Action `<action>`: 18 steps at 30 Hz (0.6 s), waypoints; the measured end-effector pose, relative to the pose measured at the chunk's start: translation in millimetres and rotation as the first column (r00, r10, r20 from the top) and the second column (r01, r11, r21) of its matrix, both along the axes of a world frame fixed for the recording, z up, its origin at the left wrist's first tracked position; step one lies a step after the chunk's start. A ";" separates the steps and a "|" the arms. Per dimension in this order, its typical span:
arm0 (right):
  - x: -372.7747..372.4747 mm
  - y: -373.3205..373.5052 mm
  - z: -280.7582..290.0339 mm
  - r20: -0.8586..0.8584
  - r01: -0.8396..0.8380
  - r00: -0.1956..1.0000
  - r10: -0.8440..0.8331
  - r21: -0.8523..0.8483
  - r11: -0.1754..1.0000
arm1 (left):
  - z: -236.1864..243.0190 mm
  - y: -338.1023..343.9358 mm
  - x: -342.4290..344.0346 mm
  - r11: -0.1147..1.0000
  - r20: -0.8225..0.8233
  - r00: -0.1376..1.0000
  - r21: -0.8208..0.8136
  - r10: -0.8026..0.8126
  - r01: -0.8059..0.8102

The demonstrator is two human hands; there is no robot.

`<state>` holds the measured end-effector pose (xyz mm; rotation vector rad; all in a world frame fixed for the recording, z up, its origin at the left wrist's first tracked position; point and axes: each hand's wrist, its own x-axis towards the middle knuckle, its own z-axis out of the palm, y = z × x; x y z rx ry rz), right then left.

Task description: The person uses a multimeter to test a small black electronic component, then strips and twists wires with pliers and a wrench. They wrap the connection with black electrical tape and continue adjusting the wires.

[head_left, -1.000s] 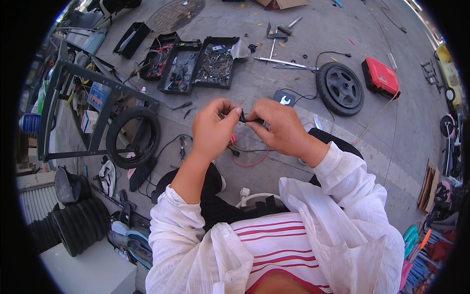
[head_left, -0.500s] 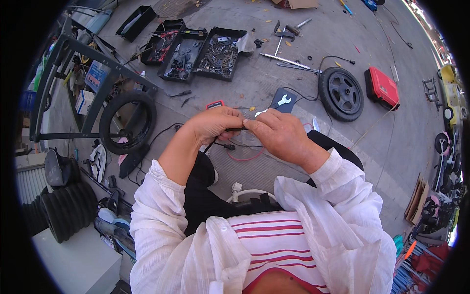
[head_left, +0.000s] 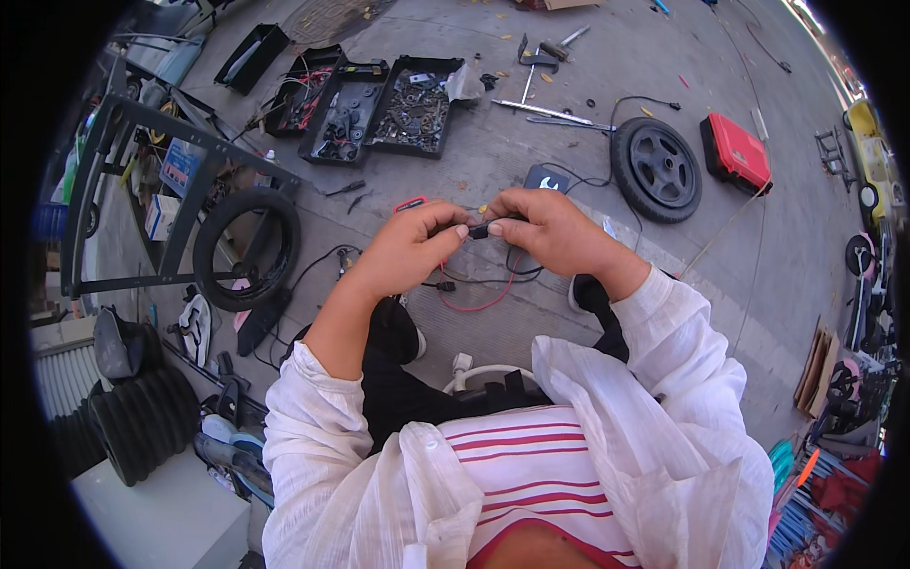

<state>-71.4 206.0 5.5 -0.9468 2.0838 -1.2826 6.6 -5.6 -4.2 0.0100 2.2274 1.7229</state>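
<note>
A small black piece [head_left: 480, 230], perhaps a cable connector, is held up in front of me between both hands. My left hand [head_left: 414, 248] pinches its left end between thumb and fingers. From the other side my right hand [head_left: 548, 228] grips its right end, thumb on top. Below them on the ground lie a black plug [head_left: 445, 285] and a loop of red wire [head_left: 474, 310]. A red-edged device [head_left: 410, 203] shows partly behind my left hand. Just past my right hand is a dark flat panel [head_left: 540, 174] with a pale wrench shape on it, partly covered.
Black trays of hardware [head_left: 414, 106] sit ahead, beside scattered tools [head_left: 555, 120]. A wheel [head_left: 656, 169] and a red case [head_left: 737, 155] lie to the right. On the left are a dark metal frame [head_left: 180, 209], a bare tyre [head_left: 202, 251] and a black corrugated roll [head_left: 142, 417].
Both hands have turned and drawn slightly apart, so the small black piece now shows between them. My right hand uncovers less of the wrench shape. My right foot has come into view.
</note>
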 end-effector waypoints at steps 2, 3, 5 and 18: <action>-2.7 1.3 -3.5 0.137 0.003 0.991 0.001 -0.025 1.000 | -3.4 4.1 4.0 0.995 -0.017 1.000 0.097 0.002 0.000; -3.8 1.7 -5.6 0.208 0.008 0.978 0.000 -0.034 0.999 | -3.0 6.1 3.4 0.999 -0.143 0.989 -0.029 -0.021 0.017; -6.1 1.9 -6.4 0.406 0.025 0.914 -0.003 -0.048 0.999 | 0.1 11.7 1.6 0.961 -0.374 0.921 -0.278 -0.112 0.004; -9.6 8.9 -9.4 0.835 0.105 0.550 0.031 -0.106 0.989 | 0.4 26.4 1.5 0.916 -0.744 0.663 -0.323 -0.089 -0.239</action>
